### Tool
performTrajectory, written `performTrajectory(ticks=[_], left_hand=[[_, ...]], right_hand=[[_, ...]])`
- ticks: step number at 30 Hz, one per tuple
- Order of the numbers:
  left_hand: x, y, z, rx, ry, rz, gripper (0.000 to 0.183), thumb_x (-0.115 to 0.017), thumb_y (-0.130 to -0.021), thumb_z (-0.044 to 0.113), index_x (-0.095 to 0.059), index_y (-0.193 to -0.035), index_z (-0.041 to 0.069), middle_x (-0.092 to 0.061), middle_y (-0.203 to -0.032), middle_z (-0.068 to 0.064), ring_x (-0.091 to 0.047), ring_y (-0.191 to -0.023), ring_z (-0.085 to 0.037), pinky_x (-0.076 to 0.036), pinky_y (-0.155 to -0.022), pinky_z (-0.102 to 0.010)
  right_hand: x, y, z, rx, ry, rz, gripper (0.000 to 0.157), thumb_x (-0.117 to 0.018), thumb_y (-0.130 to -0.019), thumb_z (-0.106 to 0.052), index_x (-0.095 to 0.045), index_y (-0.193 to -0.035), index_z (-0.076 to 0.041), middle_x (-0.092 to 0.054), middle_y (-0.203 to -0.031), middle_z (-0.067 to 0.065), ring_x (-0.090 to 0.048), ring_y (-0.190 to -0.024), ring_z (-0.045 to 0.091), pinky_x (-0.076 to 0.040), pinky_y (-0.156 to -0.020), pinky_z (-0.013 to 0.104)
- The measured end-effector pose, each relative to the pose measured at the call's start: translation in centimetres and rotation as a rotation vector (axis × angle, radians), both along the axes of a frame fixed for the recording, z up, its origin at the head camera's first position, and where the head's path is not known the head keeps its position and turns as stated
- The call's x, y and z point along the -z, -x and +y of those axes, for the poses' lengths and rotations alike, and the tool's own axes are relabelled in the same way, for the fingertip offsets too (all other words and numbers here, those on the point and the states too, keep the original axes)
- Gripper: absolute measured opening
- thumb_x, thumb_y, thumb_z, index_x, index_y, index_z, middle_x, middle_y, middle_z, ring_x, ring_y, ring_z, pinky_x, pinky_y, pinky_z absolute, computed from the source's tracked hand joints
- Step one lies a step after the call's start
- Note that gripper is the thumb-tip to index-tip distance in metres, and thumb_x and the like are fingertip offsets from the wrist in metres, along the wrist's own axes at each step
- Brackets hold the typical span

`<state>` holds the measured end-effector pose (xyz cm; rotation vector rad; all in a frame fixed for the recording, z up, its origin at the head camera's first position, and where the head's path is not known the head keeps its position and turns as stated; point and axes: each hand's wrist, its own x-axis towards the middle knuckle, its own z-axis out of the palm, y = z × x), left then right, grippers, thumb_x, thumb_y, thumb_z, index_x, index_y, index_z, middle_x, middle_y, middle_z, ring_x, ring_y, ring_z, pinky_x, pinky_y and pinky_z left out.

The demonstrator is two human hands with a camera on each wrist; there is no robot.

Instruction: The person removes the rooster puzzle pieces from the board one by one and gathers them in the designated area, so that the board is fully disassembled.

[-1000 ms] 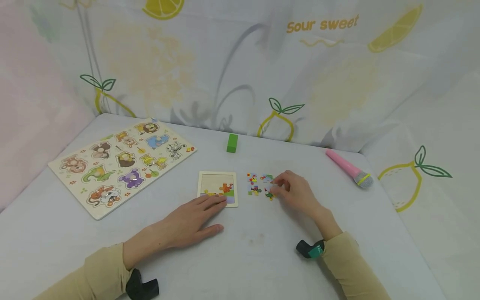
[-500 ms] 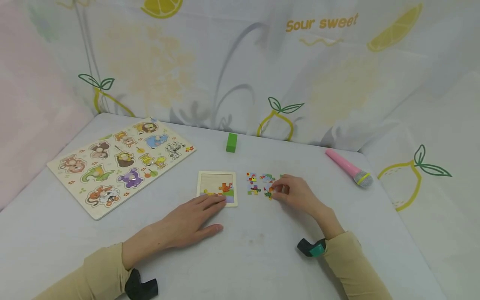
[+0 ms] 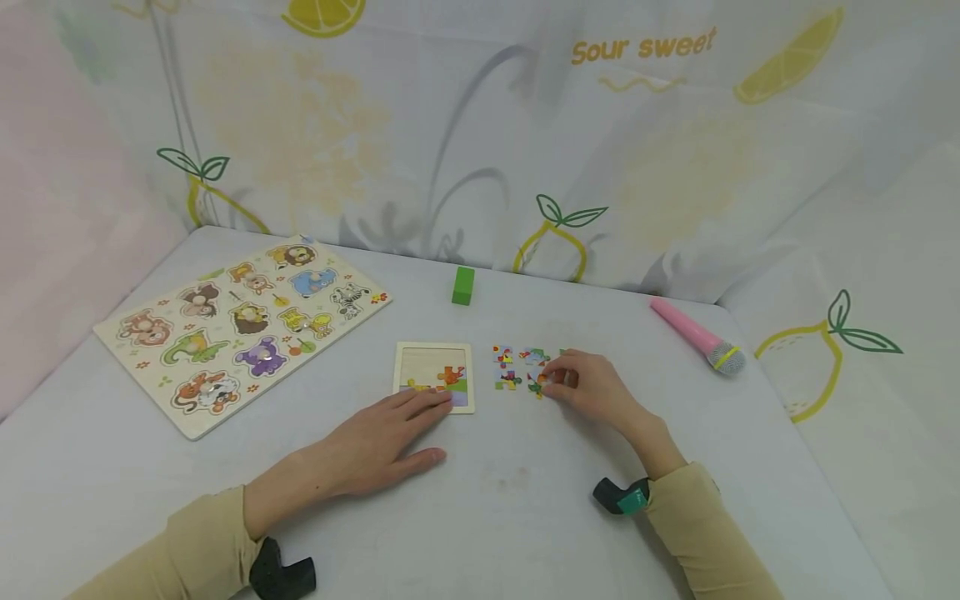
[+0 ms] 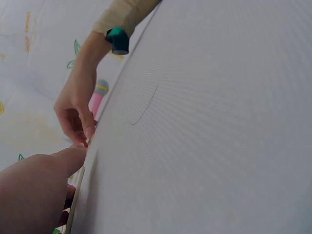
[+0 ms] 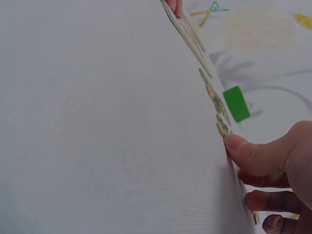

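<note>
In the head view my left hand (image 3: 378, 442) lies flat with its fingers extended over the lower part of a small wooden puzzle tray (image 3: 435, 346). An orange jigsaw piece (image 3: 452, 376) sits inside the tray, and my fingers partly cover others. To the right, several loose jigsaw pieces (image 3: 509, 380) lie in rows on the table. My right hand (image 3: 596, 387) pinches a colourful jigsaw piece (image 3: 535, 384) at the lower right of these, between thumb and index finger. Its other fingers are bent and hide part of the pieces behind. In the right wrist view the thumb (image 5: 236, 142) meets the piece's edge.
A large animal peg puzzle board (image 3: 247, 321) lies at the left. A green block (image 3: 463, 286) stands behind the tray, and a pink toy microphone (image 3: 697, 337) lies at the far right. A printed curtain (image 3: 645, 142) hangs behind the white table.
My right hand has shifted slightly, nudging the lower right jigsaw piece a little; another piece now shows just above the knuckles. My left hand stays on the tray.
</note>
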<state>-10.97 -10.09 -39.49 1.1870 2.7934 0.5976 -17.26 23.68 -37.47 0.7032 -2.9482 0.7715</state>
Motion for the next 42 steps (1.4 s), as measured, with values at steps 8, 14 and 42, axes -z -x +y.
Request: performTrajectory(ticks=[8,14,42], left_hand=[[0.0,0.0,-0.2,-0.009,-0.005,0.003,0.066,-0.049,-0.101,0.053,-0.042,-0.153,0.013,-0.041,-0.157,-0.001,-0.04,-0.143,-0.025,-0.036,-0.116,-0.046],[-0.1,0.0,-0.4,-0.009,-0.003,0.005,0.065,-0.047,-0.102,0.053,-0.042,-0.153,0.012,-0.041,-0.157,-0.001,-0.041,-0.143,-0.025,-0.036,-0.116,-0.046],[0.0,0.1,0.0,0.0,0.022,-0.03,0.066,-0.044,-0.103,0.055,-0.041,-0.153,0.012,-0.04,-0.158,-0.002,-0.037,-0.146,-0.025,-0.034,-0.118,-0.045]], right_hand=[[-0.2,0.2,-0.2,-0.011,-0.016,-0.008,0.014,-0.079,-0.085,-0.012,-0.075,-0.098,-0.009,-0.061,-0.078,-0.004,-0.051,-0.067,0.009,-0.044,-0.063,0.026],[-0.2,0.3,-0.3,-0.02,0.0,-0.027,0.015,-0.078,-0.086,-0.013,-0.075,-0.1,-0.008,-0.061,-0.079,-0.004,-0.052,-0.068,0.01,-0.044,-0.064,0.026],[-1.2,2.3,-10.5,-0.295,-0.036,-0.066,0.024,-0.069,-0.091,-0.002,-0.07,-0.115,-0.002,-0.067,-0.106,0.006,-0.061,-0.099,0.022,-0.052,-0.09,0.035]])
